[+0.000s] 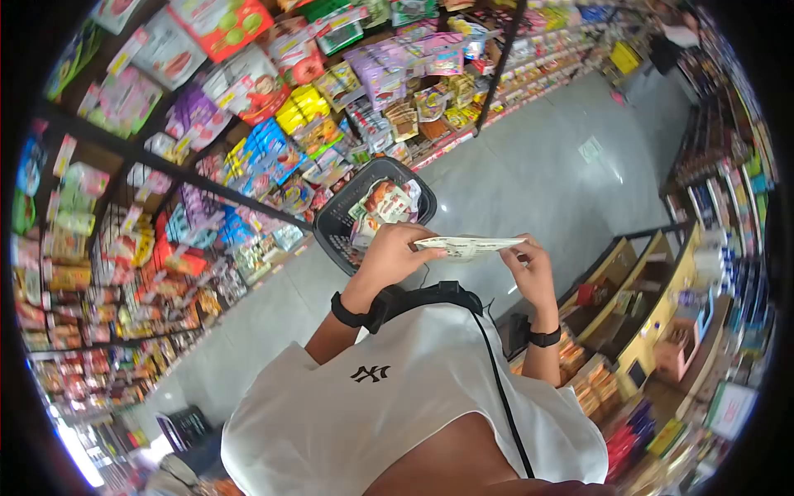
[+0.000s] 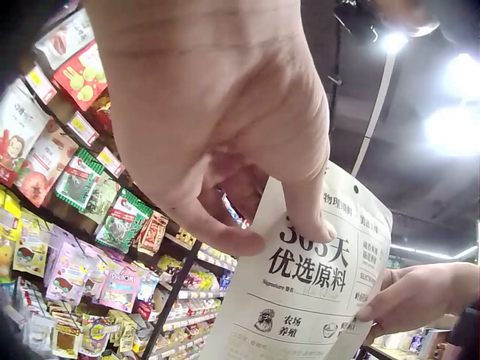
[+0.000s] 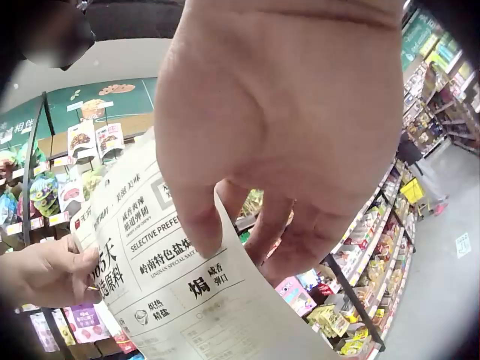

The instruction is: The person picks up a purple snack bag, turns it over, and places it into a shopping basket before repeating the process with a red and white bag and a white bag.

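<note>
A cream-coloured food packet (image 1: 471,245) printed with black Chinese text is stretched between my two hands, seen nearly edge-on from above. My left hand (image 1: 395,255) pinches one side of it, the thumb lying over the printed face in the left wrist view. On the opposite side my right hand (image 1: 530,273) grips the edge between thumb and fingers. The printed face of the packet (image 3: 176,262) shows large in the right wrist view, gently curved. Below and beyond my left hand stands a dark shopping basket (image 1: 331,221) with several packaged foods (image 1: 387,203) in it.
Shelves of bright snack bags (image 1: 265,153) run along the left, close to the basket. A grey tiled floor (image 1: 538,165) leads up the aisle. Lower wooden shelves (image 1: 616,289) stand at the right. Another person (image 1: 666,50) is far up the aisle near a yellow basket (image 1: 625,58).
</note>
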A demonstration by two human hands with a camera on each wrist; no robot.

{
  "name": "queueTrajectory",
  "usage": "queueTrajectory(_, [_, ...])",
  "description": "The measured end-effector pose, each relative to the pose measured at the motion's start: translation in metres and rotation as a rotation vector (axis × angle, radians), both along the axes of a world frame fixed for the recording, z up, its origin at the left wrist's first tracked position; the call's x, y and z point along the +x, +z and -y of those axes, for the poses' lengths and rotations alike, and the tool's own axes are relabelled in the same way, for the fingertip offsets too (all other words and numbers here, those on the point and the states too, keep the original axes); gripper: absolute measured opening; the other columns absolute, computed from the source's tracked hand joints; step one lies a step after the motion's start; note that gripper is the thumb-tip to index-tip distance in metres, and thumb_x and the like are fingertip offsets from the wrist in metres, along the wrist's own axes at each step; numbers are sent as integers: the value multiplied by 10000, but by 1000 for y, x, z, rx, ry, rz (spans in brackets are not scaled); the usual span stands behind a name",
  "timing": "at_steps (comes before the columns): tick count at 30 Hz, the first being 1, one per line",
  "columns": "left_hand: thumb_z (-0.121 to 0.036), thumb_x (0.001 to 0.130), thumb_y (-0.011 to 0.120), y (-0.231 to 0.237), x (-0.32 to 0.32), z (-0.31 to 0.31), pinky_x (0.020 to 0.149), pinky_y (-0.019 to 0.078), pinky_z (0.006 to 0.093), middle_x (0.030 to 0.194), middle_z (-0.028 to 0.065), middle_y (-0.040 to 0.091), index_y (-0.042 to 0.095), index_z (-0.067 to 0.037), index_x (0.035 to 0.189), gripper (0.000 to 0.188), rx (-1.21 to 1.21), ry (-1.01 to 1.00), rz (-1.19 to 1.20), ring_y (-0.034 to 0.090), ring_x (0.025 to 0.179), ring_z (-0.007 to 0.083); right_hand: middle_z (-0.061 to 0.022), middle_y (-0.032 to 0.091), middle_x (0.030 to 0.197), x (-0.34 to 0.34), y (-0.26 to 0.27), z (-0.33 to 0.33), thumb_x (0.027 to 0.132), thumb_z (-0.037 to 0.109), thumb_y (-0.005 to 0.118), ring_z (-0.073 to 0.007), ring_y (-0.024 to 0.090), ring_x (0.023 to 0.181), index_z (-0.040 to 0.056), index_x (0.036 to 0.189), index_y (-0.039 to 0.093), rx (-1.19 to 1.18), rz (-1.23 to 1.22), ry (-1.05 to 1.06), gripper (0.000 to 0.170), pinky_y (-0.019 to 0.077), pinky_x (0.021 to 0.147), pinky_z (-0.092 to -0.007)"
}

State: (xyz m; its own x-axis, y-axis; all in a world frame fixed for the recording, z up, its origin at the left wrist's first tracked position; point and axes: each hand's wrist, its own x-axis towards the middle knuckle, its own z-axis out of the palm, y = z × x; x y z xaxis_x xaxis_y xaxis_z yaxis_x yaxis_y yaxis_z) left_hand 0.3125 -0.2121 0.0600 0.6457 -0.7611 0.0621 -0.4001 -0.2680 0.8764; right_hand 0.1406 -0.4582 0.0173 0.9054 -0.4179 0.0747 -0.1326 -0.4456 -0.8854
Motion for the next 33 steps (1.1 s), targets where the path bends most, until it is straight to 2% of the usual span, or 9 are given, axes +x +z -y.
queueTrajectory(6, [-270, 810, 890, -11, -13, -24, 542, 485, 311, 706, 126, 693, 783, 17, 907, 322, 27, 253, 86, 651, 565, 200, -62, 723, 795, 43, 6, 14, 1103, 297, 505, -139, 632, 627, -20, 1073, 690, 372, -312, 345, 369, 484, 592, -274])
queueTrajectory(9, [-286, 791, 877, -8, -10, -42, 616, 523, 390, 780, 181, 717, 783, 14, 898, 332, 120, 358, 27, 687, 657, 323, -120, 755, 888, 75, 12, 0, 1130, 457, 357, -187, 686, 680, -25, 1122, 631, 430, -315, 411, 555, 493, 610, -285])
queueTrajectory(12, [-282, 791, 872, -10, -2, -59, 636, 526, 410, 797, 206, 713, 777, 25, 910, 343, 118, 418, -1, 681, 681, 364, -143, 770, 943, 109, 9, -8, 1129, 483, 318, -201, 710, 697, -37, 1131, 622, 530, -290, 500, 603, 490, 605, -287])
queueTrajectory(17, [-275, 796, 858, -19, 23, -82, 713, 543, 426, 838, 195, 732, 784, -5, 944, 317, 180, 441, 91, 691, 750, 390, -144, 778, 985, 154, 7, -29, 1121, 518, 332, -212, 729, 715, -39, 1124, 649, 525, -276, 574, 641, 489, 596, -285])
queueTrajectory(18, [-159, 801, 847, -23, 30, -86, 682, 561, 380, 835, 171, 746, 774, 4, 922, 216, 175, 425, 111, 731, 739, 314, -144, 780, 997, 162, 5, -31, 1119, 527, 334, -213, 733, 720, -41, 1124, 659, 543, -281, 579, 654, 488, 595, -284])
queueTrajectory(24, [-145, 838, 777, -43, 74, -104, 741, 566, 414, 899, 193, 745, 776, -16, 1004, 210, 165, 373, 102, 724, 820, 356, -146, 784, 1057, 206, -9, -38, 1115, 493, 391, -199, 740, 738, -54, 1143, 716, 665, -358, 642, 637, 491, 585, -256])
queueTrajectory(27, [-117, 850, 745, -50, 93, -99, 775, 569, 426, 961, 210, 740, 767, -22, 1069, 241, 144, 396, 0, 727, 883, 364, -157, 785, 1050, 230, -9, -43, 1097, 550, 397, -206, 746, 744, -95, 1222, 679, 577, -411, 653, 715, 485, 595, -252])
queueTrajectory(29, [-81, 858, 720, -67, 111, -91, 828, 582, 418, 1019, 202, 751, 757, -7, 1094, 249, 106, 444, -68, 736, 936, 358, -137, 777, 1088, 254, -16, -39, 1078, 422, 514, -191, 755, 793, -57, 1283, 672, 605, -462, 679, 544, 490, 607, -245])
queueTrajectory(33, [-92, 889, 692, -172, 159, -87, 908, 573, 423, 1113, 187, 746, 752, -66, 1193, 311, 224, 425, -2, 716, 1043, 366, -95, 753, 1096, 306, -81, -26, 1029, 196, 620, -176, 767, 844, 0, 1391, 622, 649, -635, 726, 412, 500, 627, -243])
